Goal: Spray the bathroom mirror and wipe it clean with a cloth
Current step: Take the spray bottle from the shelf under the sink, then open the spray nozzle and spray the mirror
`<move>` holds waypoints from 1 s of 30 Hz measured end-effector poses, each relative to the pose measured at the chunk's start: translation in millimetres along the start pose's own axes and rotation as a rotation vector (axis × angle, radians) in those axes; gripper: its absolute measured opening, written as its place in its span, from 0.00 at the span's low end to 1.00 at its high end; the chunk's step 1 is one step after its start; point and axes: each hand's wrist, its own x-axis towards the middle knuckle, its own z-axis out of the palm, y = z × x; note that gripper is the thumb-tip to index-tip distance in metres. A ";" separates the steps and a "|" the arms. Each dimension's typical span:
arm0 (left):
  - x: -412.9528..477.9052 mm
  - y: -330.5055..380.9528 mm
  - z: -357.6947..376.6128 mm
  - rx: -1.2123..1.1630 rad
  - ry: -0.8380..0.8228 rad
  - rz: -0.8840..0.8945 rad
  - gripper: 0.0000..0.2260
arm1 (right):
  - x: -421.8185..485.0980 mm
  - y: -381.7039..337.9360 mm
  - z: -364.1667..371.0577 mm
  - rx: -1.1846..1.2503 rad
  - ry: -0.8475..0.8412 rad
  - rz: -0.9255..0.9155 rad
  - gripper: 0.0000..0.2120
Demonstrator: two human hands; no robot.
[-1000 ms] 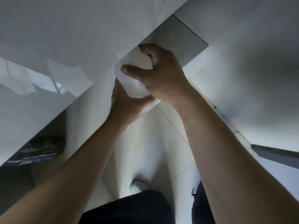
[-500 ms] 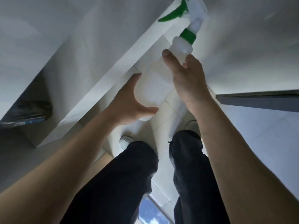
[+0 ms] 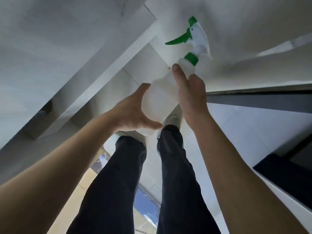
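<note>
A translucent white spray bottle (image 3: 160, 100) with a green trigger and green collar points up and to the right, its nozzle head (image 3: 196, 35) near the top of the view. My left hand (image 3: 133, 112) cups the bottle's lower body from the left. My right hand (image 3: 190, 92) grips the bottle's upper body from the right, thumb lying along its shoulder. No cloth and no mirror can be made out in this view.
My legs in dark trousers (image 3: 128, 183) stand on pale floor tiles (image 3: 244, 129) below the bottle. A white cabinet or counter edge (image 3: 94, 78) runs diagonally at left. A dark frame edge (image 3: 263, 102) crosses at right.
The bottle has come up from low beside the white cabinet, and its green trigger head now shows. The view has tilted down, showing my legs and more floor.
</note>
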 end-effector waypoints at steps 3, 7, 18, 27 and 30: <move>-26.7 35.1 -13.9 0.053 -0.004 0.012 0.53 | -20.4 -44.1 -9.6 0.050 0.052 -0.086 0.17; -65.2 77.1 -35.7 0.019 0.063 0.041 0.48 | -42.9 -104.5 -21.7 0.022 0.037 -0.149 0.16; -187.8 149.9 -82.1 -0.055 0.220 -0.046 0.44 | -122.3 -238.4 -38.6 -0.209 -0.134 -0.317 0.15; -264.4 177.7 -143.8 -0.213 0.471 -0.014 0.38 | -179.1 -346.4 39.0 0.053 -0.427 -0.430 0.15; -280.5 172.4 -175.5 -0.229 0.513 -0.022 0.39 | -185.5 -376.3 67.7 0.080 -0.482 -0.488 0.19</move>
